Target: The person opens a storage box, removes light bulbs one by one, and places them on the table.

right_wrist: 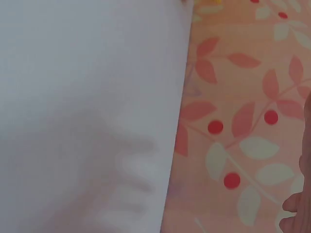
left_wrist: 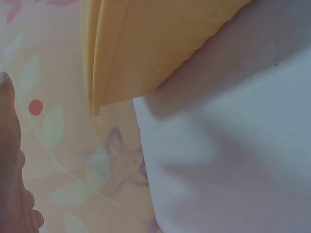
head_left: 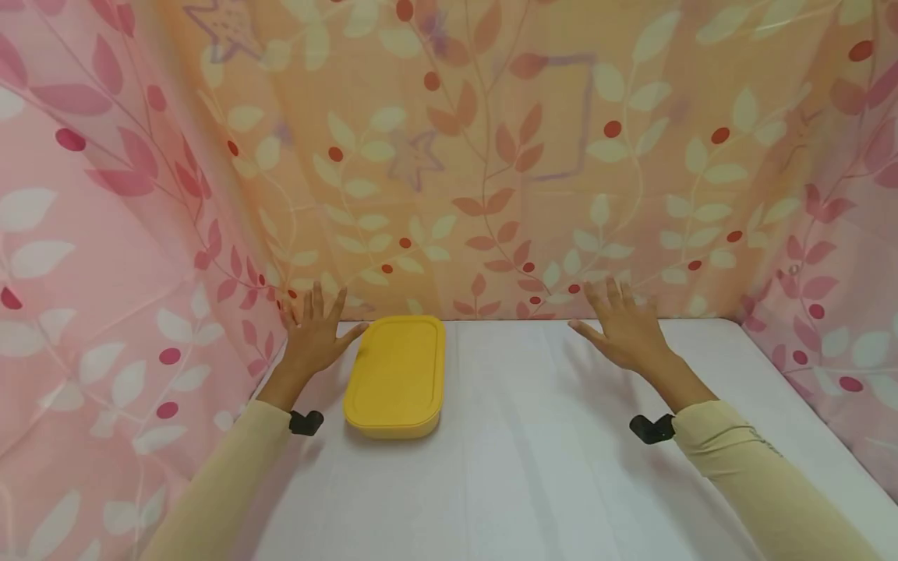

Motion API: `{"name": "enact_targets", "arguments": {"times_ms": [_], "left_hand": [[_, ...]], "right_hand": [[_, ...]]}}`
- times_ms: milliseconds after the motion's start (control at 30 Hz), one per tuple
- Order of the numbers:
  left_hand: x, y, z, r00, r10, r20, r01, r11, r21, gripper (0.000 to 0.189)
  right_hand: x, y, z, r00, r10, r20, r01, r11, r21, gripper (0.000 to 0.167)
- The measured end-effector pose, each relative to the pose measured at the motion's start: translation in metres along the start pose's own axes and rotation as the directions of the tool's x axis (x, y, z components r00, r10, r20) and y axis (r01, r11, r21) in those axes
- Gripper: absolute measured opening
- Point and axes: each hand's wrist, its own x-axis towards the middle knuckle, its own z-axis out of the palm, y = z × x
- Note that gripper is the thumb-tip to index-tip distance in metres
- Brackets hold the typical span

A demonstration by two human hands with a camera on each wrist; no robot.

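A yellow lidded food container (head_left: 396, 374) lies on the white table, left of centre, its lid on. Just left of it, my left hand (head_left: 313, 335) is raised with fingers spread, the thumb close to the container's far left edge; whether they touch I cannot tell. In the left wrist view the container's side (left_wrist: 146, 43) shows above the table, and part of the left hand (left_wrist: 12, 165) is at the left edge. My right hand (head_left: 624, 327) hovers over the table's far right part, fingers spread, holding nothing. Only a strip of that hand (right_wrist: 296, 213) appears in the right wrist view.
The white table (head_left: 519, 452) ends at the back against a floral curtain (head_left: 484, 156). Pink floral cloth (head_left: 105, 273) hangs along the left side, and more cloth (head_left: 842, 312) along the right. Each wrist carries a small black mount, such as the right mount (head_left: 652, 428).
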Motion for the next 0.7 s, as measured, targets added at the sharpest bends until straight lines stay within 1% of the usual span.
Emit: {"name": "enact_targets", "arguments": {"times_ms": [67, 133, 233, 300, 400, 533, 633, 700], "left_hand": [[-0.001, -0.001, 0.001, 1.000, 0.000, -0.003, 0.000, 1.000, -0.025, 0.091], [-0.002, -0.002, 0.002, 1.000, -0.006, 0.001, 0.006, 0.998, -0.063, 0.090], [-0.006, -0.004, 0.002, 0.999, -0.029, 0.039, 0.035, 0.989, -0.142, 0.087], [-0.009, -0.005, 0.003, 0.997, -0.047, 0.059, 0.058, 0.981, -0.187, 0.084], [-0.014, -0.006, 0.005, 0.993, -0.082, 0.083, 0.099, 0.967, -0.236, 0.077], [-0.020, -0.007, 0.008, 0.990, -0.114, 0.087, 0.133, 0.954, -0.270, 0.071], [-0.025, -0.007, 0.011, 0.985, -0.137, 0.108, 0.163, 0.943, -0.289, 0.070], [-0.028, -0.007, 0.012, 0.978, -0.162, 0.133, 0.196, 0.933, -0.301, 0.068]], "right_hand": [[0.000, -0.009, 0.003, 1.000, -0.011, -0.002, 0.011, 0.999, 0.034, 0.087], [-0.001, -0.020, 0.006, 1.000, -0.012, 0.017, 0.011, 0.996, 0.084, 0.087], [-0.002, -0.039, 0.009, 0.999, -0.015, 0.036, 0.008, 0.984, 0.176, 0.086], [-0.004, -0.054, 0.011, 0.999, -0.024, 0.027, 0.017, 0.971, 0.240, 0.084], [-0.006, -0.078, 0.015, 0.999, -0.038, -0.014, 0.041, 0.938, 0.344, 0.076], [-0.008, -0.110, 0.022, 0.999, -0.024, -0.039, 0.039, 0.887, 0.461, 0.063], [-0.007, -0.132, 0.031, 0.998, -0.025, -0.051, 0.048, 0.849, 0.526, 0.054], [-0.006, -0.145, 0.039, 0.998, -0.033, -0.062, 0.063, 0.821, 0.567, 0.046]]}}
